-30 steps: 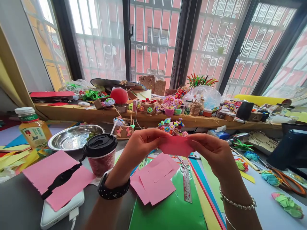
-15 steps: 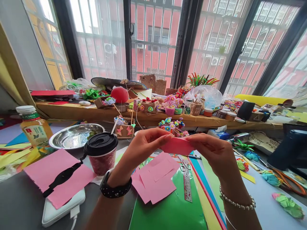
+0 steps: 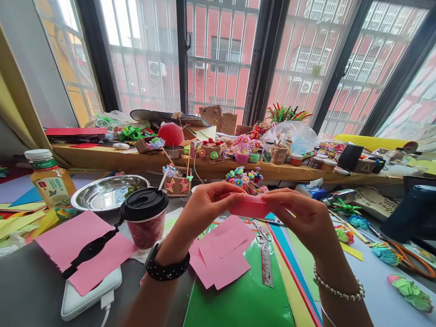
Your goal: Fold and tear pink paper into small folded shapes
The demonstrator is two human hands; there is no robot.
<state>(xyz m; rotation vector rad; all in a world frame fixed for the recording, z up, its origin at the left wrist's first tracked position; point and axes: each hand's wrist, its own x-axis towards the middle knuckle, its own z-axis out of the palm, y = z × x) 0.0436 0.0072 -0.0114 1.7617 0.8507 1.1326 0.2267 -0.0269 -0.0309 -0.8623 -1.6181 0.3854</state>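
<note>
Between both hands, a small pink piece of paper (image 3: 250, 207) is held up above the desk, its lower part facing me. My left hand (image 3: 214, 200) pinches its left end between thumb and fingers. At the right end, my right hand (image 3: 298, 206) grips it by the fingertips. Below lie several pink paper pieces (image 3: 221, 261) in an overlapping pile, resting partly on a glossy green sheet (image 3: 238, 299). Scissors (image 3: 263, 234) and a patterned ruler (image 3: 266, 265) are just right of the pile.
A lidded paper cup (image 3: 144, 218) stands near my left forearm, with a steel plate (image 3: 80, 198) and a drink bottle (image 3: 51, 181) beyond. A larger pink sheet (image 3: 91, 254) overlaps a white power bank (image 3: 93, 295). Crumpled paper pieces (image 3: 408, 293) lie at right. Crafts crowd the windowsill (image 3: 211, 171).
The hands keep their hold on the pink paper, with only slight shifts. My left wrist has moved a little to the right and the view has shifted slightly.
</note>
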